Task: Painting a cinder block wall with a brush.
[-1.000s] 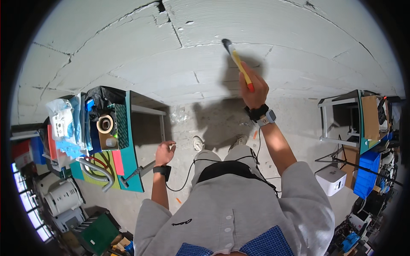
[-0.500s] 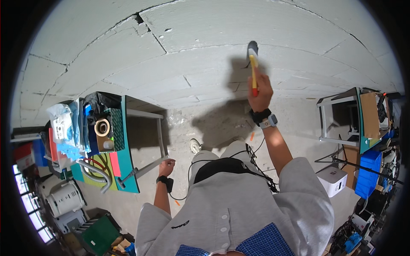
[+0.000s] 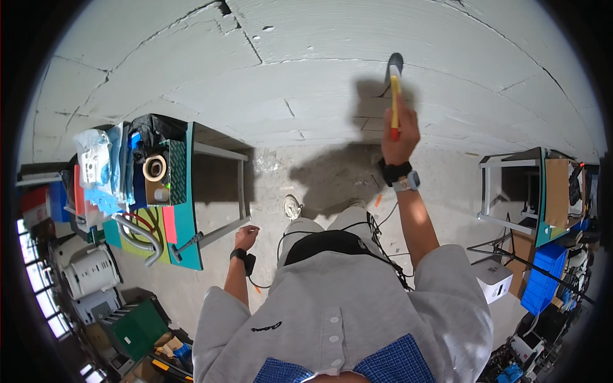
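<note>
**Hammer raised against a grey block wall**

Containers are seen first in the head view. On the left, a teal-topped table (image 3: 185, 249) is crowded: a dark open box (image 3: 156, 167) on it holds a roll of tape (image 3: 154, 168), and blue and clear plastic bags (image 3: 102, 166) are heaped beside it. A grey corrugated hose (image 3: 137, 236) is coiled on the near end of the same top, and a small hand tool (image 3: 186, 244) lies at its edge. Lower left, a green crate (image 3: 135, 327) and a white bucket-like canister (image 3: 89, 274) are set on the floor; what they contain cannot be made out. On the right, a second teal table (image 3: 539, 191) is seen edge-on, with blue bins (image 3: 549, 271) stacked below it and a white box (image 3: 491, 279) on the floor nearby; the bins' contents are not visible.

The hammer (image 3: 395, 96), with a yellow handle, a red grip end and a dark head, is held upright in the right hand (image 3: 400, 137), which is closed firmly around the lower part of the handle. A dark band and a watch are worn on that wrist. The hammer head is lifted close to the grey block wall (image 3: 306, 76), and its shadow is cast on the blocks just beside it.

The left hand (image 3: 246, 237) is lowered well apart from the hammer, near the table's corner, with the fingers loosely curled; nothing can be seen in it. A black cable (image 3: 281, 246) is draped between this hand and the person's waist. A shoe (image 3: 292, 206) is visible on the concrete floor (image 3: 319, 172) below the wall.
</note>
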Motion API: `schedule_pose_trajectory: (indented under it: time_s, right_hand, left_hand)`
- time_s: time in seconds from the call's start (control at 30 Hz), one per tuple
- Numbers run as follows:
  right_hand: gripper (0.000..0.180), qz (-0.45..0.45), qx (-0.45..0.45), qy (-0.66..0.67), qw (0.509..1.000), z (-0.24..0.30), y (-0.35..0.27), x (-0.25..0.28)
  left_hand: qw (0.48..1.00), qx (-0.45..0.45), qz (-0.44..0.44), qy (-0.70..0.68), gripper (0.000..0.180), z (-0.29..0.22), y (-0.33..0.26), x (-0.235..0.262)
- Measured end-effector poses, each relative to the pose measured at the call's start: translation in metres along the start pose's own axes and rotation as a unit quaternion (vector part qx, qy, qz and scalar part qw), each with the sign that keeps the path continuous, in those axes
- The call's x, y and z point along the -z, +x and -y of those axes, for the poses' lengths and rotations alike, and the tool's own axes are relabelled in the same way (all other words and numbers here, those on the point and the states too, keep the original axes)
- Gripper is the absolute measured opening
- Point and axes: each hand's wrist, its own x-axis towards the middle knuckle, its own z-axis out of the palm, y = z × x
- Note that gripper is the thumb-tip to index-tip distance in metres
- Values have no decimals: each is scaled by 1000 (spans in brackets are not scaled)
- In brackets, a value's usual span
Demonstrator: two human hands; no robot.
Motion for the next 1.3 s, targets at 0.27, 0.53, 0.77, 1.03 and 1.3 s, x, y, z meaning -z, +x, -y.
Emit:
schedule_pose_trajectory:
  time_s: [0.27,0.53,0.77,1.03,1.3]
  right_hand:
    - [37,115,20,130,985,58,-31,-50]
    - [35,-42,-94,44,994,71,-31,-54]
    - [34,40,-60,138,988,184,-63,-155]
    - [36,222,14,184,957,277,-75,-203]
    - [38,206,98,209,951,323,-69,-273]
  left_hand:
    - [1000,17,20,-14,26,14,4,17]
    - [998,-52,9,32,24,61,48,46]
    - [995,-92,9,-44,22,70,84,68]
    - [994,-56,33,-86,21,103,85,70]
    - [986,-91,22,-139,19,86,81,55]
